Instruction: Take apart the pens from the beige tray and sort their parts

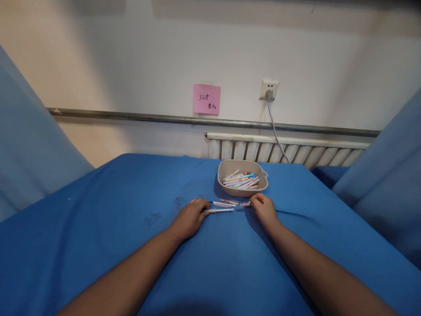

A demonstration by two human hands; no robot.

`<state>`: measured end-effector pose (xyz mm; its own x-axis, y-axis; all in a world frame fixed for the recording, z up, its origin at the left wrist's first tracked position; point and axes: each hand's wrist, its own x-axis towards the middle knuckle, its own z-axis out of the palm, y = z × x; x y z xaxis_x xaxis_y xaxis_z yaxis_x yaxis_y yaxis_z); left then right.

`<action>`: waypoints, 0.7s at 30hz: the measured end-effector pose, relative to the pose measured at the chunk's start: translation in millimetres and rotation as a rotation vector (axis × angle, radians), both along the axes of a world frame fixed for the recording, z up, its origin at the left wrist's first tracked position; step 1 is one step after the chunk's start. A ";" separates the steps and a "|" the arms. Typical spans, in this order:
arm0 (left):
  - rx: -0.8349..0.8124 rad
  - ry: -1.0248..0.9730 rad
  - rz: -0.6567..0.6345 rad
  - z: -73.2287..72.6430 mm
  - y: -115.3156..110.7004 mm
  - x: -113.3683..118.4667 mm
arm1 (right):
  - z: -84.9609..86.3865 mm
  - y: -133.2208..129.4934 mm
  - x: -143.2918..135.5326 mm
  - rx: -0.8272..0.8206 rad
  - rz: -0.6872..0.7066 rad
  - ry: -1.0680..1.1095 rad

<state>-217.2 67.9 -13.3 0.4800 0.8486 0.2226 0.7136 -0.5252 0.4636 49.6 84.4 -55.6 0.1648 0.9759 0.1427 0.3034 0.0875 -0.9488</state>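
My left hand (190,218) rests on the blue cloth with fingers curled, and a white pen (222,210) sticks out to the right from between thumb and fingers. Just beyond it lies a pale pen with a dark blue end (222,204), its left end at my fingertips. Another patterned pen (229,201) lies behind these, close to the basket. My right hand (265,211) pinches a pinkish patterned pen (245,204) by its right end, in front of the beige basket (226,189). Inside the basket lie several mixed pens (241,180).
A blue cloth (131,263) covers the table. Behind it are a white radiator (250,151), a metal pipe (148,117), and a socket (269,89) with a plugged-in cable (274,125). A pink note (207,99) is on the wall. Blue curtains (26,131) hang at both sides.
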 end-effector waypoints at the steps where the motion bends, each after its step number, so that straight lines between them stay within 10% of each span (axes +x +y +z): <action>1: 0.003 0.003 0.004 0.3 -0.1 -0.4 | 0.6 -0.2 0.0 0.008 -0.004 -0.010; 21: 0.019 0.004 0.049 3.6 2.0 -7.7 | 7.8 -13.8 -13.1 -0.009 0.458 -0.342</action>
<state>-224.8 69.9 -9.7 0.4391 0.8667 0.2368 0.7404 -0.4983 0.4511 36.5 70.5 -47.8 -0.3295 0.9384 0.1046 0.5268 0.2746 -0.8044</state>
